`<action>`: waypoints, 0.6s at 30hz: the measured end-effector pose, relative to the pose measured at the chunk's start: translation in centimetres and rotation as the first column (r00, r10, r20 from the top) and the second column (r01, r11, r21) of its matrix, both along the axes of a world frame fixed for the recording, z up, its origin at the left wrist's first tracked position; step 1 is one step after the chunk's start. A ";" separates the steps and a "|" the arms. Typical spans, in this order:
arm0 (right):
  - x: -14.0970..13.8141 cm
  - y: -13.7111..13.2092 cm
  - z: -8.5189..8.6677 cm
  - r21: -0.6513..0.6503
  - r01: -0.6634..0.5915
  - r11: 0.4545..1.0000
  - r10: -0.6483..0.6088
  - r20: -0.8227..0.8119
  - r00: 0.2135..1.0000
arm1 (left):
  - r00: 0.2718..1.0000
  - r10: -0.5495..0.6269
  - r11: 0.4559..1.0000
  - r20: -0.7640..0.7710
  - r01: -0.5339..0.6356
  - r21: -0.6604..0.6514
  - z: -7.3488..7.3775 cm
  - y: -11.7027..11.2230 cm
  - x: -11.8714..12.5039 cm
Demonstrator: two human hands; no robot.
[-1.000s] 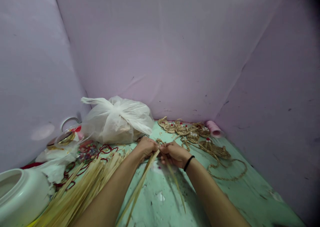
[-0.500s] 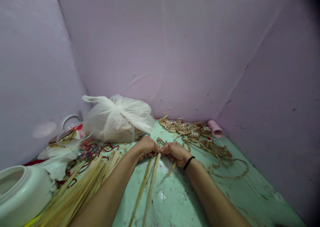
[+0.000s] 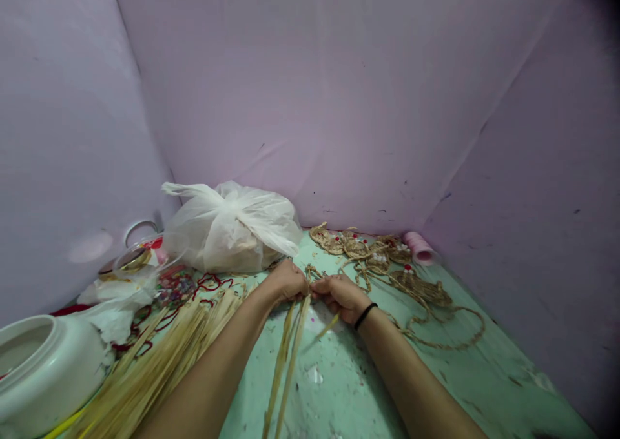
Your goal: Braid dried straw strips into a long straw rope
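My left hand (image 3: 289, 280) is closed in a pinch at the lower end of a braided straw cord (image 3: 312, 271). Almost touching it, my right hand (image 3: 339, 292), with a black band (image 3: 367, 316) at the wrist, pinches the same spot. Long, flat, pale straw strips (image 3: 292, 355) run from between the hands down toward me. A short strip end (image 3: 329, 326) sticks out below my right hand. My fingers hide the point where the strips join the cord.
A bundle of loose straw (image 3: 159, 355) lies left, beside a white pot (image 3: 62, 368). Behind it sit a tied plastic bag (image 3: 232, 229) and red yarn (image 3: 210, 284). Right are woven straw pieces (image 3: 421, 287), a straw cord loop (image 3: 460, 345) and a pink thread spool (image 3: 419, 248).
The hanging strips have swung slightly to the right at their lower ends. The short end under my right hand has shifted a little. Both hands keep their pinch at the same spot.
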State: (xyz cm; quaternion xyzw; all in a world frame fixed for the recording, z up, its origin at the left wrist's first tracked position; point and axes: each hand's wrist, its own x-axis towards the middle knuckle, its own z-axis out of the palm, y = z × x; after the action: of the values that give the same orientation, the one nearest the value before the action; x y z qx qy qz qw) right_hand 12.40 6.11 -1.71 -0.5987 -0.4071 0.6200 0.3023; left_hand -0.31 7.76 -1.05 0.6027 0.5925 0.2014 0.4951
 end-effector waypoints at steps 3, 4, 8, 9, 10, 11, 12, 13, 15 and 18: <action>-0.3 -0.1 0.0 0.017 0.012 1.000 -0.013 0.036 0.999 | 0.999 -0.021 0.999 -0.030 0.022 0.037 -0.1 0.0 -0.2; -0.3 -0.2 0.1 0.019 0.013 1.000 -0.014 0.033 0.999 | 0.998 -0.039 0.998 -0.046 0.041 0.040 0.1 0.1 -0.3; -0.4 -0.3 0.4 0.012 0.030 0.999 -0.030 -0.005 1.000 | 0.980 -0.048 0.999 -0.193 0.052 0.017 1.1 0.0 -0.5; -0.4 -0.3 0.4 0.005 0.028 1.000 -0.028 -0.007 1.000 | 0.970 -0.032 0.999 -0.240 0.038 0.019 1.5 -0.2 -0.4; -0.4 -0.3 0.3 -0.002 0.018 1.000 -0.018 -0.011 1.000 | 0.960 -0.023 0.999 -0.279 0.033 0.031 1.8 -0.4 -0.3; -0.3 -0.2 0.2 -0.010 0.006 1.000 -0.006 -0.021 1.000 | 0.949 -0.020 0.998 -0.315 0.038 0.049 2.1 -0.7 0.0; -0.2 -0.1 0.1 -0.019 -0.002 1.000 0.002 -0.034 0.999 | 0.936 -0.015 0.996 -0.350 0.046 0.079 2.3 -1.1 0.4; -0.1 0.0 -0.1 -0.024 -0.006 1.000 0.005 -0.053 0.999 | 0.923 0.001 0.992 -0.384 0.048 0.118 2.5 -1.6 0.9; 0.0 0.1 -0.4 -0.032 0.003 0.999 -0.006 -0.105 0.995 | 0.897 0.074 0.976 -0.435 0.024 0.215 2.5 -2.7 1.9; 0.1 0.2 -0.7 -0.055 0.056 0.997 -0.063 -0.130 0.990 | 0.879 0.114 0.945 -0.463 0.048 0.325 2.1 -4.1 3.3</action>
State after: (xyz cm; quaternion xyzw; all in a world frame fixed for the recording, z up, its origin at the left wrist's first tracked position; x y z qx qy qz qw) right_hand 12.50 6.30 -2.38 -0.5761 -0.3520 0.6591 0.3313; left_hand 3.00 3.65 1.04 0.6968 0.6644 0.1510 0.2243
